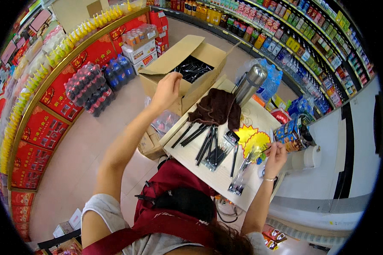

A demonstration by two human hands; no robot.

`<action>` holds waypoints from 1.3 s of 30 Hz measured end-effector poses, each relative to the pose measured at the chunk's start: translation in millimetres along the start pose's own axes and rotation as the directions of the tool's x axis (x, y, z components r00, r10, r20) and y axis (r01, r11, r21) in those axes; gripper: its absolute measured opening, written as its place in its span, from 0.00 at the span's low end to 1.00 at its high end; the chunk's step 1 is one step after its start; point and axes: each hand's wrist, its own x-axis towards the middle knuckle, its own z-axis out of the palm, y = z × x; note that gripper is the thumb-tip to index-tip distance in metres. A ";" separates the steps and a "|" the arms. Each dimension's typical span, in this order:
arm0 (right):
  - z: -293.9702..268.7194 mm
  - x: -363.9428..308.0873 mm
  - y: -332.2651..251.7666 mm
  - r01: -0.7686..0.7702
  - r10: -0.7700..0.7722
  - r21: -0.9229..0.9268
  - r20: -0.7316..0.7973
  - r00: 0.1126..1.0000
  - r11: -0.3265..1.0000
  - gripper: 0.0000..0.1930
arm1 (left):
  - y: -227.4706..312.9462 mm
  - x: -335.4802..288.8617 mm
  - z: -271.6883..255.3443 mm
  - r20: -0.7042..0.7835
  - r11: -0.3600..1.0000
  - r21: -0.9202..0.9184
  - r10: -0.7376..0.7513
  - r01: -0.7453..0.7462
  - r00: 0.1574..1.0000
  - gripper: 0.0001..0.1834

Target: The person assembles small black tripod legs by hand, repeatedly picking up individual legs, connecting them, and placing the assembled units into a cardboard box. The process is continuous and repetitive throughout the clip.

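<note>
My left hand is raised at the near edge of an open cardboard box, its fingers pinched together; whatever is between them is too small to make out. Many black packaged sticks fill the box. Over the right side of a pale tabletop, my right hand pinches the upper end of a clear plastic bag with dark contents. Loose black pen-like sticks lie in small groups, beside another clear packet. Yellow starburst cards lie just left of my right hand.
On the table stand a steel thermos, a crumpled brown cloth and a blue container. Bottle packs rest on the floor at left, near a red-fronted counter. Drink shelves curve behind. A maroon bag hangs before me.
</note>
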 end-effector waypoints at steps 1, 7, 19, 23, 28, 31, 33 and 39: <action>1.9 -4.7 0.3 0.022 -0.022 -0.020 0.009 1.000 1.000 0.05 | -26.2 13.3 10.0 0.074 0.997 0.064 0.036 -0.041 0.997 0.08; 6.9 -39.2 31.1 -0.081 0.094 -0.137 0.086 0.992 0.987 0.02 | -88.9 65.8 79.0 0.356 0.834 0.529 -0.053 -0.154 0.933 0.10; 2.0 -61.8 -1.4 0.067 -0.090 -0.113 -0.208 0.974 0.991 0.08 | -51.4 69.0 19.9 0.299 0.750 -0.483 -0.345 0.453 0.890 0.15; 13.9 -68.6 -23.4 0.029 -0.043 -0.095 -0.143 0.989 0.995 0.11 | 17.5 17.2 -36.5 0.189 0.837 -0.500 -0.145 0.222 0.971 0.16; 48.0 -73.7 -82.8 0.122 -0.119 -0.044 0.072 0.990 0.992 0.07 | 92.9 -59.8 -65.5 0.483 0.825 -0.467 -0.063 0.318 0.873 0.11; 70.2 -72.9 -122.1 0.330 -0.302 -0.037 0.317 0.899 0.943 0.10 | 124.4 -76.9 -63.3 0.633 0.888 -0.374 0.036 0.265 0.773 0.06; 72.9 -76.6 -131.4 0.361 -0.275 -0.069 0.517 0.810 0.930 0.10 | 132.2 -83.8 -59.0 0.626 0.880 -0.450 0.187 0.154 0.757 0.07; 72.1 -114.3 -127.1 -0.221 0.087 0.136 0.635 0.768 0.966 0.10 | 147.9 -121.1 -32.8 0.682 0.376 -0.645 -0.107 0.665 0.723 0.07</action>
